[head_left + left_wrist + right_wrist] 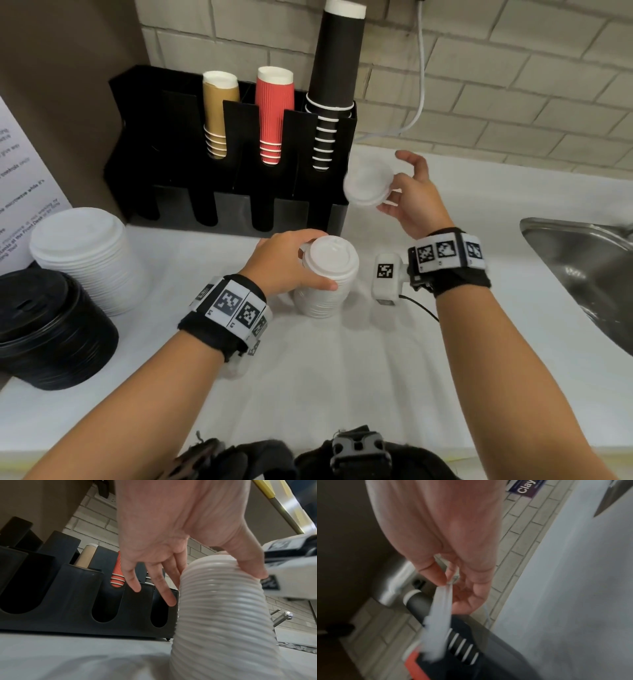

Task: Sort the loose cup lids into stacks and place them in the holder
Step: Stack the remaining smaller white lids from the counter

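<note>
A small stack of white lids [325, 284] [221, 608] stands on the white counter near the middle. My left hand [291, 263] [188, 555] grips its top, thumb on the near side and index finger behind, the other fingers spread free. My right hand [407, 195] [453, 585] holds a few white lids [366, 185] [438, 626] in the air, pinched at the rim, beside the right end of the black holder [226, 202] [72, 601]. The holder's front slots look dark and hollow.
Brown [219, 116], red [274, 113] and black [332, 82] cup stacks fill the holder's back row. A large white lid stack [85, 260] and a black lid stack [48, 325] stand at the left. A steel sink [589, 274] lies at the right.
</note>
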Demonstrator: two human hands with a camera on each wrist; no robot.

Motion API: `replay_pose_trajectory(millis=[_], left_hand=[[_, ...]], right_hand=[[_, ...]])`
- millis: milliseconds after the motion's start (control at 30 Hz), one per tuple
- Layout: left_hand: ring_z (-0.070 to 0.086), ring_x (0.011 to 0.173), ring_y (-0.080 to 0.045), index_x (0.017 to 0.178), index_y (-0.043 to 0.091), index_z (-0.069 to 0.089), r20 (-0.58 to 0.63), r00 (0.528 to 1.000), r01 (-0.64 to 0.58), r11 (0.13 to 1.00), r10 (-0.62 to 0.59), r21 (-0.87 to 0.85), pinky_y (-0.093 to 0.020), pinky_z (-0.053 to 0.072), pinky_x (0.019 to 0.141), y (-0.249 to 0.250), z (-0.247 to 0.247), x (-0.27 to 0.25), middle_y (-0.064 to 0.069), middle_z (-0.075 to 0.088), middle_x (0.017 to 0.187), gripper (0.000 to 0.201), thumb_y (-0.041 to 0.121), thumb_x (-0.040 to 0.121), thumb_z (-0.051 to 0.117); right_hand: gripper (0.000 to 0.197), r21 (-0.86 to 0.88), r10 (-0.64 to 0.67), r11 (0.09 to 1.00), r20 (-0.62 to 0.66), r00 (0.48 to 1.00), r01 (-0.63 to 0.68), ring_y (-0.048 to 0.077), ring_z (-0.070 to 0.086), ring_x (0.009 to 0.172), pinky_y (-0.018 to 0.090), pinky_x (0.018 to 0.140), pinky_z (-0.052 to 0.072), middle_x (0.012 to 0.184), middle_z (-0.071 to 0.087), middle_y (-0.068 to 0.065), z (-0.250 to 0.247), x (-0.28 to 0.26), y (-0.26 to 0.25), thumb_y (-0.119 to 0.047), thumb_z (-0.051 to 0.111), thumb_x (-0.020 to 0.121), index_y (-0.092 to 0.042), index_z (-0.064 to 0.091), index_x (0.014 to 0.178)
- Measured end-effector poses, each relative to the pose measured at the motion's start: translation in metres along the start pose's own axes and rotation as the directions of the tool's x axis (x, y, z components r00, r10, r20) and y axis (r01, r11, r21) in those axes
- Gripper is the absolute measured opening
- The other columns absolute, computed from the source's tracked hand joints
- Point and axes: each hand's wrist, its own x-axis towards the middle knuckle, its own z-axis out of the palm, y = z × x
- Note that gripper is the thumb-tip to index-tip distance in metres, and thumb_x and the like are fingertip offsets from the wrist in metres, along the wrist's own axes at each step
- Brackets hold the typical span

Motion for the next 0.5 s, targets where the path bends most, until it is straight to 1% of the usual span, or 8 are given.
replay_pose_trajectory(millis=[67,100,167,200,267,367,433,500], left_hand=[[0.057,0.100,-0.005,0.117,0.042,0.058,-0.011,1.000,-0.005,1.000,0.005,-0.011,-0.041,0.046,0.099,-0.002,0.001,-0.001,0.023,0.062,0.106,0.069,0.043,0.056,0.090],[0.057,0.100,-0.006,0.118,0.042,0.058,-0.014,1.000,-0.007,1.000,0.006,-0.015,-0.041,0.046,0.098,-0.002,0.001,-0.001,0.023,0.062,0.106,0.069,0.043,0.057,0.090],[0.057,0.102,-0.008,0.121,0.040,0.057,-0.015,1.000,-0.008,1.000,0.008,-0.016,-0.042,0.046,0.098,-0.003,0.002,-0.002,0.022,0.062,0.106,0.071,0.044,0.057,0.089],[0.057,0.103,-0.009,0.122,0.039,0.057,-0.015,1.000,-0.012,1.000,0.012,-0.012,-0.043,0.046,0.098,-0.003,0.002,-0.002,0.022,0.062,0.105,0.072,0.045,0.058,0.089],[0.056,0.103,-0.010,0.125,0.037,0.056,-0.018,1.000,-0.022,1.000,0.022,-0.007,-0.045,0.045,0.099,-0.003,0.003,-0.002,0.021,0.061,0.106,0.074,0.045,0.059,0.088],[0.055,0.105,-0.009,0.130,0.037,0.054,-0.018,0.999,-0.032,0.999,0.032,-0.017,-0.044,0.044,0.100,-0.005,0.004,-0.003,0.021,0.061,0.109,0.077,0.045,0.060,0.088],[0.054,0.105,-0.008,0.130,0.038,0.053,-0.021,0.999,-0.032,0.999,0.032,-0.020,-0.041,0.044,0.100,-0.005,0.005,-0.004,0.022,0.059,0.108,0.077,0.045,0.061,0.087],[0.055,0.105,-0.008,0.128,0.038,0.052,-0.028,0.999,-0.029,0.999,0.029,-0.014,-0.039,0.044,0.098,-0.004,0.006,-0.006,0.023,0.058,0.106,0.075,0.045,0.062,0.087]], right_hand=[[0.047,0.072,0.020,0.997,0.145,0.989,-0.031,0.015,0.058,0.065,0.027,0.058,0.051,0.076,0.058,-0.001,0.000,-0.022,-0.011,0.004,0.035,0.082,-0.031,0.054,0.107],[0.046,0.044,0.050,0.997,0.230,0.972,-0.062,0.015,0.058,0.064,0.028,0.059,0.051,0.073,0.059,-0.002,0.000,-0.031,-0.012,0.005,0.035,0.082,-0.030,0.057,0.104],[0.044,-0.104,0.141,0.988,0.357,0.923,-0.110,0.015,0.055,0.068,0.030,0.065,0.052,0.073,0.057,0.000,0.003,-0.045,-0.009,0.006,0.037,0.085,-0.027,0.060,0.100],[0.042,-0.184,0.185,0.976,0.386,0.904,-0.121,0.017,0.054,0.072,0.031,0.069,0.052,0.077,0.056,0.004,0.005,-0.051,-0.006,0.005,0.038,0.086,-0.027,0.062,0.100],[0.040,-0.297,0.242,0.946,0.384,0.891,-0.129,0.018,0.054,0.080,0.032,0.075,0.052,0.086,0.056,0.008,0.008,-0.060,-0.002,0.003,0.039,0.088,-0.025,0.063,0.104],[0.038,-0.385,0.268,0.915,0.357,0.895,-0.120,0.016,0.061,0.090,0.028,0.076,0.056,0.094,0.064,0.001,0.011,-0.071,0.002,0.001,0.043,0.091,-0.023,0.062,0.114],[0.040,-0.405,0.250,0.909,0.337,0.908,-0.100,0.017,0.061,0.099,0.032,0.081,0.057,0.106,0.062,0.003,0.011,-0.077,0.003,0.000,0.043,0.094,-0.022,0.060,0.122],[0.040,-0.421,0.217,0.905,0.327,0.920,-0.063,0.018,0.059,0.108,0.032,0.083,0.057,0.119,0.055,0.004,0.010,-0.082,0.003,-0.005,0.049,0.093,-0.026,0.058,0.126]])
